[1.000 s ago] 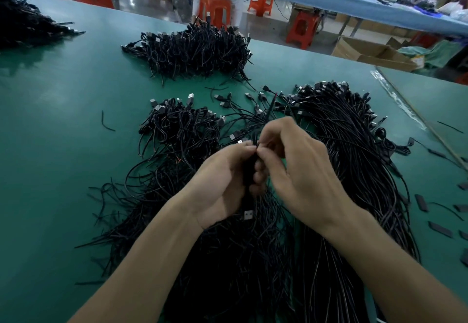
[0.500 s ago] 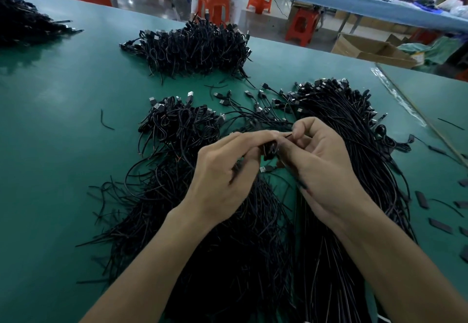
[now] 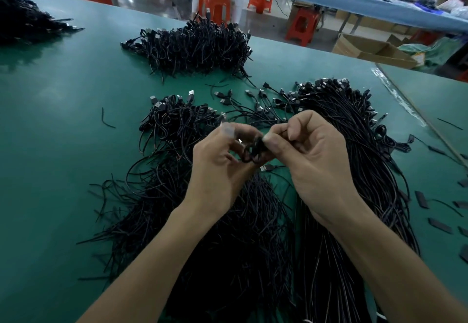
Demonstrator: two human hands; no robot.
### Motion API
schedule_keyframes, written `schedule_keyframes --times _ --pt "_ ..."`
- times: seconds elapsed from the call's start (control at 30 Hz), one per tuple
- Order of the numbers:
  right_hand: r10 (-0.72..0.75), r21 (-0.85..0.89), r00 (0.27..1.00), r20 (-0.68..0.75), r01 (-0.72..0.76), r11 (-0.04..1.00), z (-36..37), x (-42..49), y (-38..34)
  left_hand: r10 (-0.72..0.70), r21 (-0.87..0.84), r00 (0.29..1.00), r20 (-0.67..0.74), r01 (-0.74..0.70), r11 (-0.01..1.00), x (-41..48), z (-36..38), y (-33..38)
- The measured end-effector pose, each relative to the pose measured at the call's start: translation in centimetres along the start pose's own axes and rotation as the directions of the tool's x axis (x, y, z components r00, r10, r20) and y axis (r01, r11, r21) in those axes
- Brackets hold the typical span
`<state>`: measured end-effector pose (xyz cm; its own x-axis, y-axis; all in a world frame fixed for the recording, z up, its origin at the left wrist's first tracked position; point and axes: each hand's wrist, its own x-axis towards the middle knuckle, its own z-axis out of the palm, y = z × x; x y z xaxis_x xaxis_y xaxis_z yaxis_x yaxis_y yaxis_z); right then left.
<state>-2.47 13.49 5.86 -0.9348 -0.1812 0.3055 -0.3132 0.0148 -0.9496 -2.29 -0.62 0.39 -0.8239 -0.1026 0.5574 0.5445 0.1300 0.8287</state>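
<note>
Thin black USB cable (image 3: 253,151): I log it newly wound into a small coil | left hand (image 3: 217,170), right hand (image 3: 314,163): both pinching it, fingers curled | tying next, I judge.

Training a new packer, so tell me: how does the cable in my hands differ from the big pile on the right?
The held cable is wound into a small coil; cables in the right pile lie stretched out, side by side. The held cable is up off the table, pinched between left hand and right hand; the right pile rests on the table. Both are black.
</note>
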Motion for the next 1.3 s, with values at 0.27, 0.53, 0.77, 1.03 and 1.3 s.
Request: schedule_keyframes --times 0.27,0.53,0.77,1.03,1.3 --pt "-0.107 -0.239 0.991 0.076 0.122 0.963 -0.3 -0.2 -0.1 -0.201 -0.14 0.979 -0.009 0.198 0.97 0.4 -0.6 0.3" --pt "0.037 -0.195 0.999 -0.015 -0.04 0.98 -0.5 -0.7 1.0 -0.238 -0.449 0.966 0.097 0.256 0.856 0.9 -0.9 1.5" --pt "0.034 -0.024 0.998 -0.057 -0.036 0.999 -0.9 -0.5 1.5 -0.116 -0.292 0.99 0.084 0.136 0.947 0.4 -0.3 1.8" --pt "-0.112 -0.138 0.989 -0.101 0.098 0.986 -1.3 0.1 0.5 -0.2 -0.087 0.977 0.075 0.206 0.975 0.2 -0.4 1.1" --pt "-0.14 -0.146 0.986 -0.086 0.126 0.981 -0.6 -0.6 0.7 -0.427 -0.271 0.86 0.278 0.497 0.824 0.3 -0.3 1.1"
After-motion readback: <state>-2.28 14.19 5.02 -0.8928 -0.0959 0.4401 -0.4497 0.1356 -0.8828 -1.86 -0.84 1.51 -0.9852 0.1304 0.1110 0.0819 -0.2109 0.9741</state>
